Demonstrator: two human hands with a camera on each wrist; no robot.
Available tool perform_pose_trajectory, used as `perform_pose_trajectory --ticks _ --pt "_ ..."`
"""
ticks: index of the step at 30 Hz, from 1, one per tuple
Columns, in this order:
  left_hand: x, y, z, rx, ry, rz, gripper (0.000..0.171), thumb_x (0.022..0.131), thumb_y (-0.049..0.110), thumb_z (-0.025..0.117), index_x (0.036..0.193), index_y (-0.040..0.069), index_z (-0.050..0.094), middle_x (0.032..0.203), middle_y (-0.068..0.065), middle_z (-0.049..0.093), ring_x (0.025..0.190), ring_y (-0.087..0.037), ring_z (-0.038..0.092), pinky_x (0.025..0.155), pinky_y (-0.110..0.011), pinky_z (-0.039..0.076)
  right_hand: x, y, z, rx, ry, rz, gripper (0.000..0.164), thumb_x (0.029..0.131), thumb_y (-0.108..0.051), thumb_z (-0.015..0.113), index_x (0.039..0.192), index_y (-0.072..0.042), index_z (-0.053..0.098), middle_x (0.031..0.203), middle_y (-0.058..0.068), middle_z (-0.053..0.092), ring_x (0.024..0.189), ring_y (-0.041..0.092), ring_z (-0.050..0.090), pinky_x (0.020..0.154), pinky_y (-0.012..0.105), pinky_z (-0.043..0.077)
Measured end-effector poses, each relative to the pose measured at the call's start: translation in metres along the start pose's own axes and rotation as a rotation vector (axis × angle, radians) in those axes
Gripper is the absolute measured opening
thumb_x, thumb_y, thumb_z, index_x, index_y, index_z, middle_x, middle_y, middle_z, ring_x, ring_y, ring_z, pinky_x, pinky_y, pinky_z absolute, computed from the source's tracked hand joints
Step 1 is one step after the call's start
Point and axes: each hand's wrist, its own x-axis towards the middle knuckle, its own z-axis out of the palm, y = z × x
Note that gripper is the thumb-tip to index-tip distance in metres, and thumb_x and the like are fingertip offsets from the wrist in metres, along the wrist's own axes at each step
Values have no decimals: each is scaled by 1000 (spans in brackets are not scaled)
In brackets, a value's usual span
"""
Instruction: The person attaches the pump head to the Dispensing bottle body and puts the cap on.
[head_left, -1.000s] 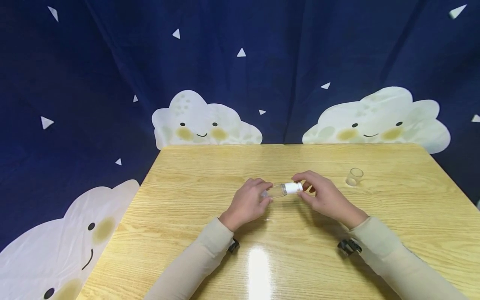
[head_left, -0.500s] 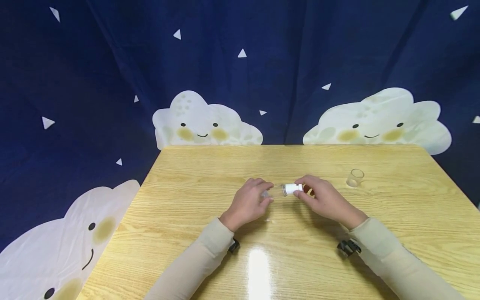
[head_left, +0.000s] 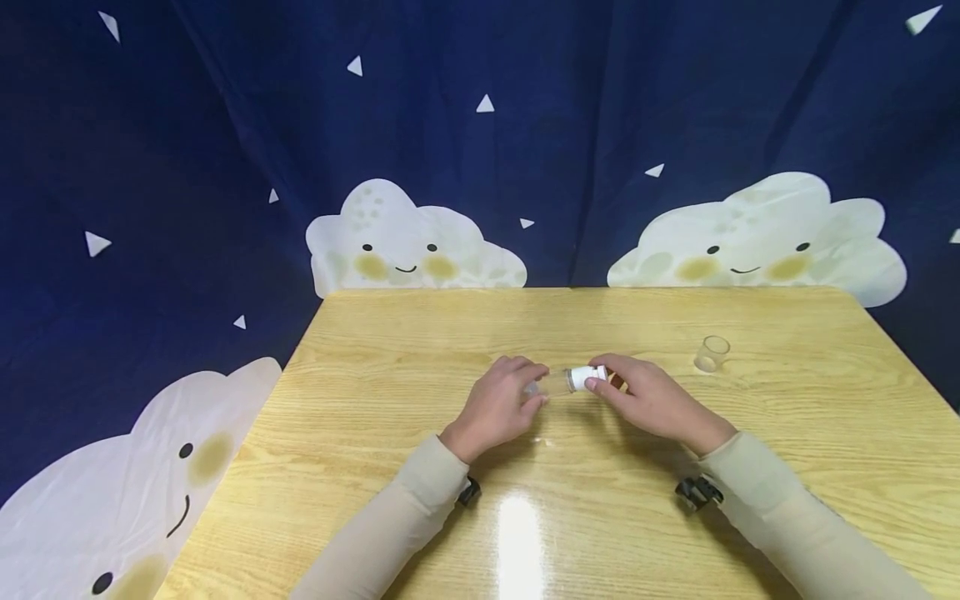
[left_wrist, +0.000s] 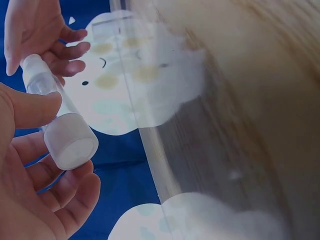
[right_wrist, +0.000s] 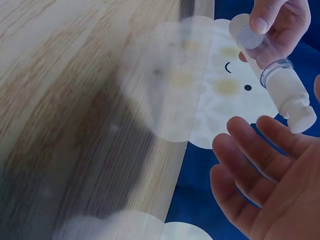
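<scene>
My left hand (head_left: 495, 408) grips the clear body (left_wrist: 60, 100) of a small pump bottle between thumb and fingers; its white base (left_wrist: 75, 145) faces the left wrist camera. The bottle lies sideways above the table, its white collar and pump head (right_wrist: 295, 107) pointing right. My right hand (head_left: 645, 396) surrounds that pump end, fingers spread in both wrist views. In the head view, the right thumb overlaps the white collar (head_left: 581, 378). Part of the clear body is hidden by my left fingers.
A clear cylindrical cap (head_left: 711, 354) stands on the wooden table (head_left: 375, 367), to the right beyond my right hand. A dark blue curtain (head_left: 450, 100) with white clouds hangs behind the table. Dark wrist mounts (head_left: 697, 493) sit under both sleeves.
My right thumb and fingers have shifted around the white pump end, closing in on the collar and then easing. My left hand and the bottle body stay nearly in place.
</scene>
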Motion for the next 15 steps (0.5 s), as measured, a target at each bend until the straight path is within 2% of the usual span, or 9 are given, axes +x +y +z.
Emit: perform_pose_trajectory --ticks 5,15 --pt "1 1 -2 0 -4 -4 37 92 25 70 128 13 66 124 -3 69 109 -20 62 90 -31 54 -1 1 -1 9 -20 13 45 100 -39 56 130 -5 59 102 5 70 80 9 59 66 25 48" --pt "0 0 -2 -10 -17 -15 37 93 25 70 128 12 66 124 -3 69 111 -20 62 90 -32 55 -3 6 -1 57 38 -22 52 94 -31 68 136 -5 54 120 10 67 89 16 63 69 26 52"
